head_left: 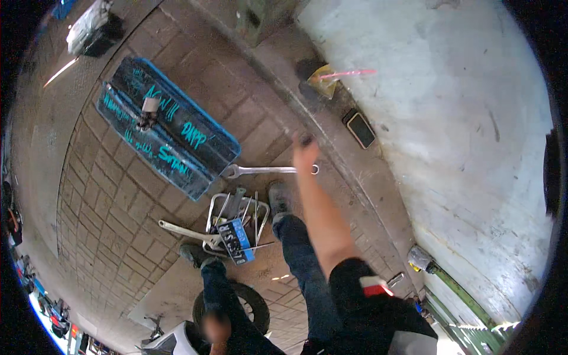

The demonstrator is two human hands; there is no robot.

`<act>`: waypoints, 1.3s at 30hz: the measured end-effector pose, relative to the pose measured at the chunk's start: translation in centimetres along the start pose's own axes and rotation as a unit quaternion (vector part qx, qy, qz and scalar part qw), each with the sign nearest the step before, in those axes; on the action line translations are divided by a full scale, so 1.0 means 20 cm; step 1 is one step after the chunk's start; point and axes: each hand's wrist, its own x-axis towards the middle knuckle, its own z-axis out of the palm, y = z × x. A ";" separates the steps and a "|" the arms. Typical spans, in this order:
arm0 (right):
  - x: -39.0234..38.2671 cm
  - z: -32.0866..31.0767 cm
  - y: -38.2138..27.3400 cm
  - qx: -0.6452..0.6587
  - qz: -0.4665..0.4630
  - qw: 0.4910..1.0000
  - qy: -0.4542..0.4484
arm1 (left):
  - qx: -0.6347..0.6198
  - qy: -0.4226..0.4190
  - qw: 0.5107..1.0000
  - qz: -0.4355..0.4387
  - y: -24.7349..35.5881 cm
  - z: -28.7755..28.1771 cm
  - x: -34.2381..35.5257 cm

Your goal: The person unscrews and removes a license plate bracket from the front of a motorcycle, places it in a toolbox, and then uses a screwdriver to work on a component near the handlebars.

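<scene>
**Right hand reaches out above a long spanner on the brick paving**

The right hand (305, 151) is stretched forward on a bare forearm, seen from behind; how far its fingers are spread I cannot tell, and nothing is clearly held in it. Just below it in the picture lies a long silver spanner (269, 170), flat on the brick paving (106, 225), its ring end right beside the wrist and its open end pointing toward a blue toolbox (168, 127). Whether the hand touches the spanner cannot be told. The left hand is not in view.

The toolbox stands open, with turquoise scrawl over its dark lids. Nearer the feet sits a wire tray (236, 222) full of hand tools, with a blue and black packet (236, 239) propped in it and a pale handle (180, 229) sticking out to the left. A phone (359, 128) lies on the kerb, well apart from the hand, close to a yellow wrapper (324, 80) and a pink stick (352, 73). A small tyre (236, 305) lies beside the legs.
</scene>
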 end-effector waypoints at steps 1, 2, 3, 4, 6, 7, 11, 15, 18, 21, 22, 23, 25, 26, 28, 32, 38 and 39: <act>0.36 -0.09 -0.04 -0.003 -0.085 0.992 0.092 | 0.029 -0.016 0.999 0.013 0.09 -0.02 0.01; 0.53 -0.13 -0.21 0.124 -0.126 0.977 0.121 | 0.025 -0.002 1.000 -0.011 0.14 -0.06 -0.02; 1.02 -0.32 -0.14 0.071 -0.123 0.978 0.155 | 0.022 0.008 1.000 0.010 0.31 -0.11 0.01; 1.22 -0.33 -0.19 0.094 -0.070 0.982 0.151 | 0.015 0.022 1.000 -0.014 0.36 -0.13 -0.02; 1.50 -0.39 -0.26 0.148 0.008 0.982 0.117 | 0.015 0.055 0.998 -0.007 0.35 -0.05 0.02; 1.63 -0.50 -0.26 0.174 0.032 0.979 0.098 | 0.022 0.048 0.999 0.005 0.41 -0.07 0.04; 1.21 -0.35 -0.41 0.121 -0.123 0.981 0.093 | 0.039 0.076 0.996 -0.039 0.31 -0.01 -0.02; 0.78 -0.63 -0.49 0.025 -0.336 0.934 0.120 | 0.063 0.031 0.997 -0.025 0.45 -0.05 0.03; 0.41 -0.88 -0.67 0.094 -0.338 0.937 0.004 | 0.082 0.025 0.996 -0.011 0.45 -0.03 0.07; 0.11 -1.06 -0.77 0.033 -0.377 0.925 -0.038 | 0.061 0.034 0.998 0.000 0.42 0.03 0.18; 0.01 -1.14 -0.82 0.047 -0.403 0.913 -0.040 | 0.032 0.061 0.998 0.008 0.34 0.06 0.27; -0.09 -1.17 -0.86 0.079 -0.387 0.914 -0.090 | -0.035 0.091 0.994 0.040 0.33 0.06 0.38; -0.26 -1.29 -0.95 0.066 -0.405 0.901 -0.144 | -0.195 0.156 0.958 0.142 0.38 -0.02 0.59; -0.34 -1.30 -0.96 0.037 -0.439 0.883 -0.162 | -0.218 0.215 0.937 0.167 0.46 -0.18 0.62; -0.41 -1.40 -1.01 0.033 -0.464 0.851 -0.241 | -0.209 0.318 0.895 0.232 0.90 -0.67 0.62; -0.51 -1.51 -1.08 0.074 -0.474 0.806 -0.347 | -0.228 0.391 0.829 0.328 1.42 -1.40 0.83; -0.51 -1.59 -1.11 0.115 -0.460 0.795 -0.377 | -0.163 0.442 0.833 0.289 1.73 -1.57 0.95; -0.50 -1.60 -1.14 0.141 -0.458 0.788 -0.386 | -0.154 0.428 0.835 0.309 1.68 -1.55 1.00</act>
